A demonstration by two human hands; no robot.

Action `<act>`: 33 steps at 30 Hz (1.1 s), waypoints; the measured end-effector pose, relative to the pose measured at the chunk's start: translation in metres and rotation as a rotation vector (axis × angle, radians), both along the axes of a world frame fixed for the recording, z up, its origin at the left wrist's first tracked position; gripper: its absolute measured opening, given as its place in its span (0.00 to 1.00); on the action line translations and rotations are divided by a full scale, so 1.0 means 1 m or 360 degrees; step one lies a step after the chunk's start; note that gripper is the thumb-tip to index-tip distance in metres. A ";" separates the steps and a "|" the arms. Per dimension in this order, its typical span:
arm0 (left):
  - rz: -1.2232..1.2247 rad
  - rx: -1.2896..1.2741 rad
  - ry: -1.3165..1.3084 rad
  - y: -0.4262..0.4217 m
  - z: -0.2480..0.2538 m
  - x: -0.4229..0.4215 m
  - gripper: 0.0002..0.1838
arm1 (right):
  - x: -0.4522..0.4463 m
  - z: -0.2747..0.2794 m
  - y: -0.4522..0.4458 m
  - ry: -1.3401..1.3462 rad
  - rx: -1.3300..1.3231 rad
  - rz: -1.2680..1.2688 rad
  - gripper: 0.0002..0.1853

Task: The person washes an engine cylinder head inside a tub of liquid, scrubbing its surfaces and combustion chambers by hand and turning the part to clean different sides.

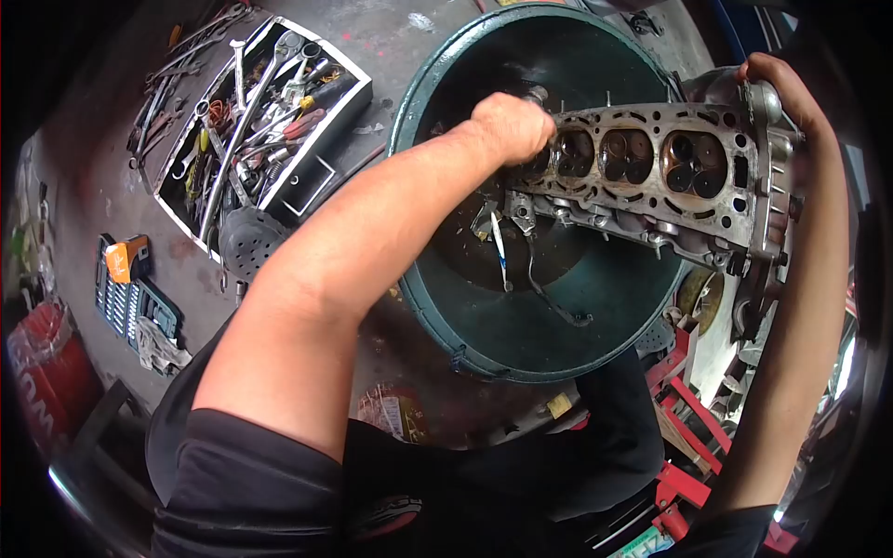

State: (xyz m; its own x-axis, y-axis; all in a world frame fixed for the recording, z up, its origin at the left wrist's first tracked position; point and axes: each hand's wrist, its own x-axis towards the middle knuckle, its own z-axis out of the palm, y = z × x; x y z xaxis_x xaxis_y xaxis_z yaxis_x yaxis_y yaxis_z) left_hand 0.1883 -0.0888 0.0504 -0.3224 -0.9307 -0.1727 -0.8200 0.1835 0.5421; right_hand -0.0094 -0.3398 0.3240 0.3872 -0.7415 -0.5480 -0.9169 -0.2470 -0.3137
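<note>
Evidently partway: stained cylinder head (656,169) over the tub (521,355)

The head spans from the tub's centre out past its three o'clock rim. The right hand (793,91) clamps its outer end; the left hand (512,128) curls at its nine o'clock end — gripping metal or a tool, I cannot tell. The flat face looks mostly grey; the combustion chambers (693,163) remain brown — probably the part left. A toothbrush (500,251) lies toward seven o'clock.
</note>
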 end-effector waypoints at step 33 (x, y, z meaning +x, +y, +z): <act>0.0237 0.0859 -0.0465 -0.002 -0.029 0.009 0.16 | 0.027 0.014 0.041 0.0734 -0.0660 0.0819 0.11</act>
State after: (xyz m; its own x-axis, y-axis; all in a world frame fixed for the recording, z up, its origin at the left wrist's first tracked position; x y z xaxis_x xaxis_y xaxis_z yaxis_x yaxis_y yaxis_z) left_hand 0.1975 -0.0906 0.0218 -0.0647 -0.7192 -0.6918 -0.9440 -0.1806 0.2760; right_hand 0.0171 -0.2992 0.3380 0.5375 -0.7099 -0.4552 -0.6711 -0.6869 0.2788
